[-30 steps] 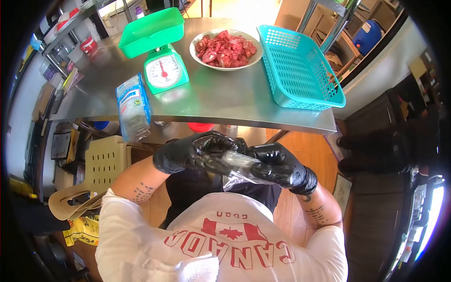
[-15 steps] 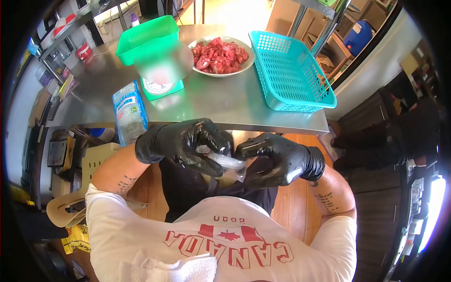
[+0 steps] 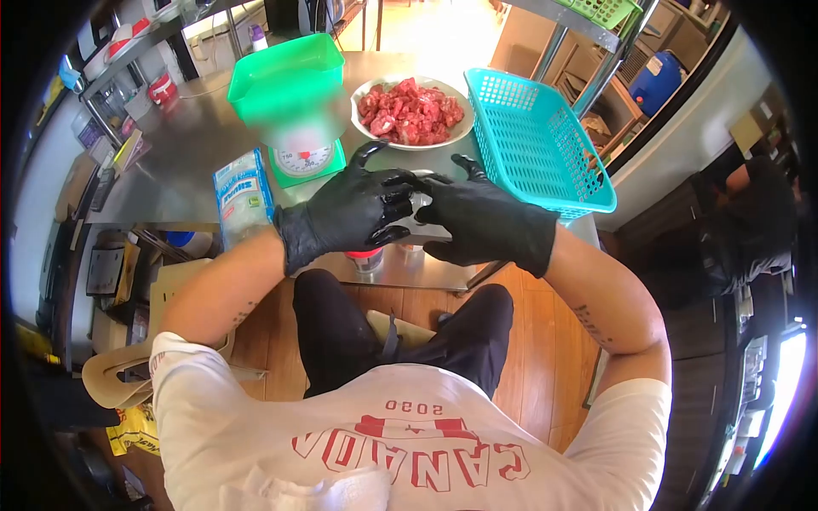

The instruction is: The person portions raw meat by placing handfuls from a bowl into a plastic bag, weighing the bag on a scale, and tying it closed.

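Note:
My left hand (image 3: 358, 203) and my right hand (image 3: 486, 215), both in wet black gloves, reach forward over the table's front edge. Between them is a clear, shiny plastic bag (image 3: 422, 207), largely hidden by the fingers. The bent fingers of both hands meet around it, while a finger of each hand sticks up toward the back. A white bowl (image 3: 356, 96) of cut raw red meat (image 3: 411, 111) stands just beyond. Left of it is a green dial scale (image 3: 308, 160) with a green tub (image 3: 287, 81) behind its blurred top.
A turquoise perforated basket (image 3: 545, 140) stands at the table's right. A blue-and-clear packet (image 3: 244, 189) lies at the left front edge. Under the table is a red-lidded jar (image 3: 366, 260). Another person (image 3: 741, 221) is at far right, and a beige chair (image 3: 119, 379) at left.
Both hands have moved forward from near my lap to over the table edge, with the clear plastic between them. Their fingers are more spread. The view has shifted slightly.

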The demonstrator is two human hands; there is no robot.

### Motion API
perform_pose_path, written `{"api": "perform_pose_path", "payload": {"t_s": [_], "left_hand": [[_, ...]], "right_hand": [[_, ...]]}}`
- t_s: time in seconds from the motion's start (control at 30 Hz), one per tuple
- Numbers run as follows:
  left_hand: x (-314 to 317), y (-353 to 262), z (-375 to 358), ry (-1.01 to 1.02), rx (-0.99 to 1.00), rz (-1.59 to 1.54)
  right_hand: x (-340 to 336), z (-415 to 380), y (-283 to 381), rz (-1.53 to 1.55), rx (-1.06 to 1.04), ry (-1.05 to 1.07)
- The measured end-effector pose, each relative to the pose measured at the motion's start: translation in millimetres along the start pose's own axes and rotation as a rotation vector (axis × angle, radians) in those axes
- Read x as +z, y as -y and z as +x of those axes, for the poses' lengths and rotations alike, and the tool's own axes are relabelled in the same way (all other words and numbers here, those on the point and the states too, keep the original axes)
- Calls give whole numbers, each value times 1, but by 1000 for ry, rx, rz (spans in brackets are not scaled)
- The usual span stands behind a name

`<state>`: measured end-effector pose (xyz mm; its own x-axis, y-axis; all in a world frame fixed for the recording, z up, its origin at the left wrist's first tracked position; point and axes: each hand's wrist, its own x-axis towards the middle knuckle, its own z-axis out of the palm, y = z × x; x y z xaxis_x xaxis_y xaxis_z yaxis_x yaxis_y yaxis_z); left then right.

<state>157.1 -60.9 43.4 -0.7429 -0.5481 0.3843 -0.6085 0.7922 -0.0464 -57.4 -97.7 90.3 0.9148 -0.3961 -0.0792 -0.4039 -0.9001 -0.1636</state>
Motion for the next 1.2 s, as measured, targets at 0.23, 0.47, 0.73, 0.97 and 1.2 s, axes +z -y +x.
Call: {"api": "perform_pose_path", "payload": {"t_s": [0.23,0.47,0.73,0.97,1.2], "left_hand": [[13,-7,-10,-1,-216,247],[33,18,-17,-24,-229,-197],[49,40,-30,-124,-152,-365],[60,26,-24,-265,-322,-522],[71,24,-21,-449,-384,-583]], "right_hand": [[16,21,-9,-116,-36,14],[23,29,-25,77,-35,-16],[-64,50,-87,41,149,-554],[-64,104,-118,-292,461,131],[-34,124,-134,-596,370,24]]}}
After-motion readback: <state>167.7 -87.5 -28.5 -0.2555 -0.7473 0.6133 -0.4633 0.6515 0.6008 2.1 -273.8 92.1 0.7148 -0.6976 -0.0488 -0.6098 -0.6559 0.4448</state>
